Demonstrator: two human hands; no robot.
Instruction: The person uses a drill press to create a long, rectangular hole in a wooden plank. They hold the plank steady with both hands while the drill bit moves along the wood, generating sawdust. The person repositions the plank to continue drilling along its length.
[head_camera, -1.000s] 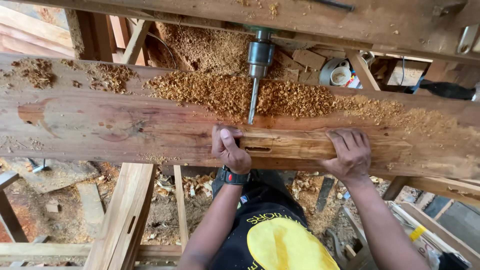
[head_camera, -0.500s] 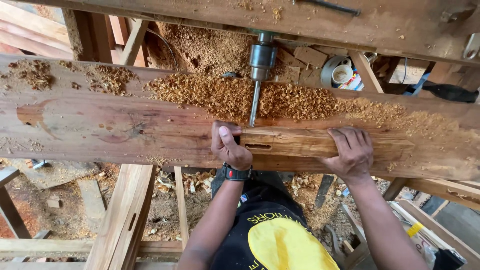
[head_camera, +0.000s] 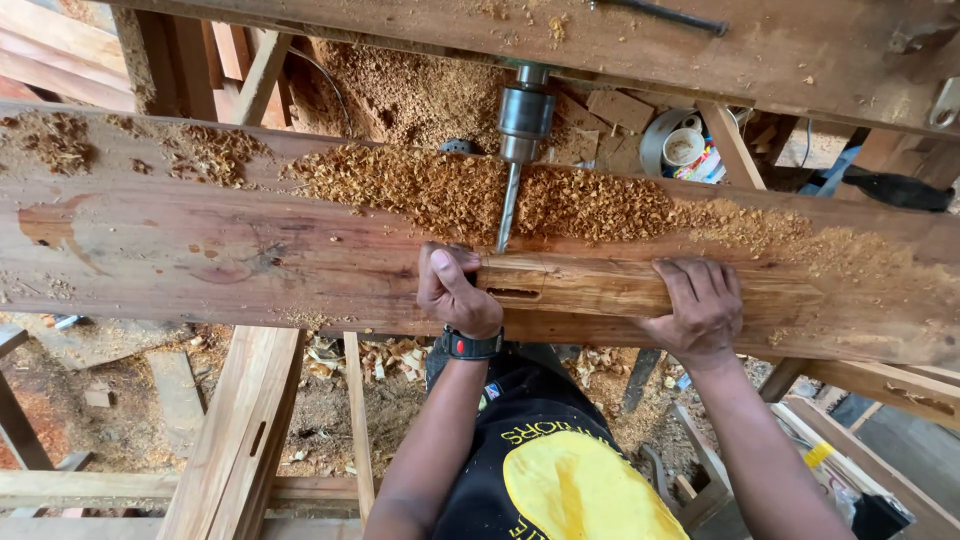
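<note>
Change: the short reddish-brown wooden block (head_camera: 640, 288) is seen a touch further right under the bit than half a second ago — the left hand has closed up on its left end, and the drill bit stands at the same height.
Meaning: the block appears to be lined up for another cut beside the slot already there; this is a judgement only.
Left hand (head_camera: 458, 290): wrapped round the left end of the block, thumb laid on top, fingers curled over the far edge; a black wrist strap (head_camera: 472, 345) is worn.
Right hand (head_camera: 700, 308): spread flat, palm down, pressed on the block's right part.
Block position: laid lengthwise on the wide rough wooden beam (head_camera: 200, 250), at its near edge, middle of the scene.
Block look: smooth, pale streaks — a small dark rectangular slot (head_camera: 512, 293) is cut near its left end.
Drill: the steel chuck (head_camera: 525, 118) hangs at the far side, the thin twisted bit (head_camera: 507, 215) tipped just above the block's far edge.
Shavings: a heap of tan wood chips (head_camera: 420, 185) is spread along the beam's far side.
</note>
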